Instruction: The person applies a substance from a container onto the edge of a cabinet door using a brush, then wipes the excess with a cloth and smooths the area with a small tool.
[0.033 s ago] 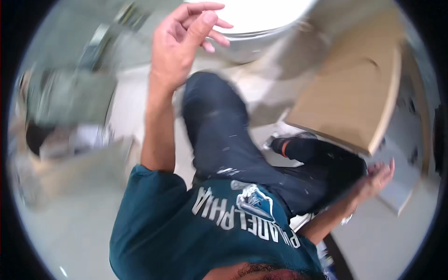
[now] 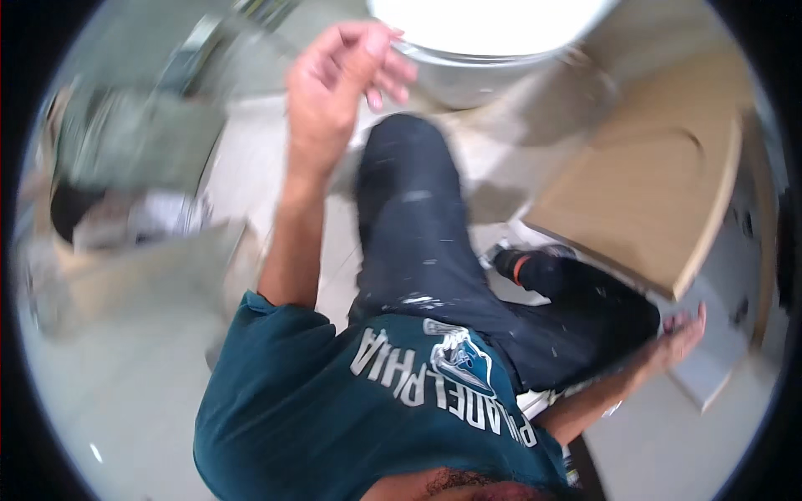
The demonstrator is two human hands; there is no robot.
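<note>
My left hand is raised at the top, beside the rim of a round white-topped thing. Its fingers are loosely bent and apart, and I see nothing held in them. On the right, my right hand reaches past my bent knee, fingers partly stretched out and somewhat blurred. It is close to a light wood furniture piece and a grey panel on that piece's far side. Whether the right fingers touch the panel, I cannot tell.
My dark-trousered legs are bent over a pale tiled floor. To the left lie a greenish slab-like thing and an open box with mixed items. A dark narrow strip shows at lower right.
The view has shifted slightly, so most things sit a little lower and further right. My left index finger is closer to the thumb; the right hand stays by the wood piece.
</note>
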